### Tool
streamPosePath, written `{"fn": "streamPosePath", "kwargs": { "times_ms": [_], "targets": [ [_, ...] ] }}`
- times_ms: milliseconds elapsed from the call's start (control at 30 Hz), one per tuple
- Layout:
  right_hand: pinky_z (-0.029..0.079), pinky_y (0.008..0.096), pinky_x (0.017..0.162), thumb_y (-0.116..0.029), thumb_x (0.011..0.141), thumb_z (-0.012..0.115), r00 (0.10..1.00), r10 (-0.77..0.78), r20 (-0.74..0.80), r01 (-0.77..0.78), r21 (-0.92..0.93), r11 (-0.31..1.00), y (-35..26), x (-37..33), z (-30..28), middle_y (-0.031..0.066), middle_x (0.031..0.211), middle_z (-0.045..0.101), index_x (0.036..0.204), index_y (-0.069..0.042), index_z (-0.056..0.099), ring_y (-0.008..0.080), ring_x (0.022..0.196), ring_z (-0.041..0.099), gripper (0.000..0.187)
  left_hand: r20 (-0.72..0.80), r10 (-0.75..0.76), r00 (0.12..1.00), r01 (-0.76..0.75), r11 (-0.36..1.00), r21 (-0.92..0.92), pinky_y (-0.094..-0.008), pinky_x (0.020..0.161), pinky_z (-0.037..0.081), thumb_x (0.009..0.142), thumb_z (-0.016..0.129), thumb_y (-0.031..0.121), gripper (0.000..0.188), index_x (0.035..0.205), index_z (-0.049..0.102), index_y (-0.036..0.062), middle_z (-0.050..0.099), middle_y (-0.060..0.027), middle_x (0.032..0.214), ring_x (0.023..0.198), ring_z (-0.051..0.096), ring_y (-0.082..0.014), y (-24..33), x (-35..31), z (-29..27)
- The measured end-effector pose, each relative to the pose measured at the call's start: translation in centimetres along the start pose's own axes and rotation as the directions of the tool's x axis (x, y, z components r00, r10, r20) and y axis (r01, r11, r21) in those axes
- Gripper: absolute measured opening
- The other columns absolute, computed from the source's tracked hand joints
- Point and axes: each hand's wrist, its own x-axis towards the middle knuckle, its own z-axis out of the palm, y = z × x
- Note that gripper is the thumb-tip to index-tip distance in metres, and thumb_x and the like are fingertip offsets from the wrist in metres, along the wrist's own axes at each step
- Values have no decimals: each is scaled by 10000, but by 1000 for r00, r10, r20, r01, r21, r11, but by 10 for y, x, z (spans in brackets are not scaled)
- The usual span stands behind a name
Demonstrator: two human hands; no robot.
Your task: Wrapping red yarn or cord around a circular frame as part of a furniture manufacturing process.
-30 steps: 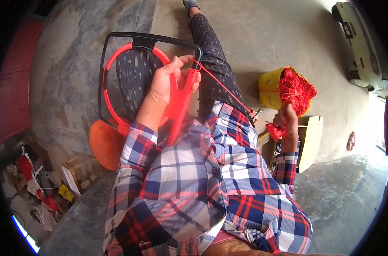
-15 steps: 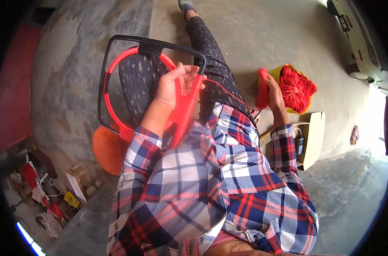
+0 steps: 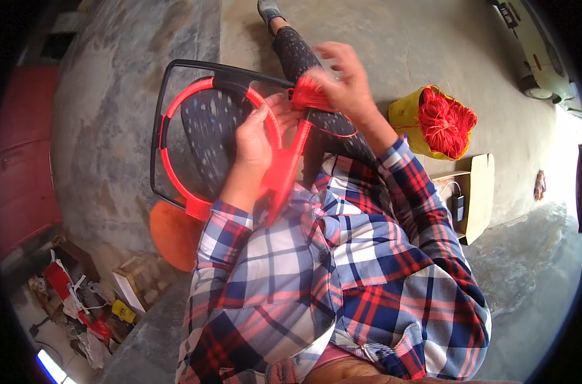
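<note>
The left hand (image 3: 254, 141) closes loosely around the right side of a red cord-wrapped ring (image 3: 169, 165), thumb near its rim and fingers reaching behind it. The ring sits inside a black rounded-rectangular frame (image 3: 155, 137), which lies tilted over the person's lap; a flat red panel (image 3: 281, 169) joins the ring to the frame's red-wrapped side bar. The right hand (image 3: 352, 80), blurred, is at a bundle of bright red cord (image 3: 311, 94) by the frame's upper right corner; whether its fingers clamp the bundle or stand apart, I cannot tell. A thin red strand loops below the right hand across the dark speckled trousers (image 3: 297, 54). To the right, a yellow container (image 3: 404, 115) on the concrete floor (image 3: 368, 22) holds a tangled red cord heap (image 3: 446, 121), near an open cardboard box (image 3: 481, 198).
</note>
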Motion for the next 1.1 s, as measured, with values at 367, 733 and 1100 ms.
{"fn": "streamPosePath", "kwargs": {
  "times_ms": [367, 733, 1100],
  "targets": [
    [490, 318, 806, -251, 808, 707, 776, 620, 119, -577, 530, 621, -11, -55, -21, 87, 1146, 572, 1189, -57, 595, 171, 1006, 585, 442, 57, -160, 985, 167, 975, -149, -508, 900, 509, 880, 479, 475, 709, 1358, 401, -42, 560, -287, 1232, 1080, 586, -446, -1, 7, 2],
    [427, 361, 957, -214, 778, 720, 877, 361, 318, -406, 89, 909, -10, -62, -21, 148, 1162, 587, 1067, -28, 628, 300, 1096, 547, 356, 30, -196, 980, 198, 962, -187, -497, 859, 523, 925, 438, 456, 607, 1323, 451, -2, 603, -242, 1165, 992, 622, -397, -4, 9, -8],
    [441, 431, 904, -241, 792, 615, 832, 513, 211, -294, 952, 84, -24, -84, -146, 130, 906, 591, 958, -65, 494, 278, 941, 566, 271, 22, -393, 919, 394, 919, -34, -399, 751, 556, 954, 487, 329, 405, 1097, 586, -37, 662, -218, 996, 828, 672, -307, 7, 1, -1]
  ]
}}
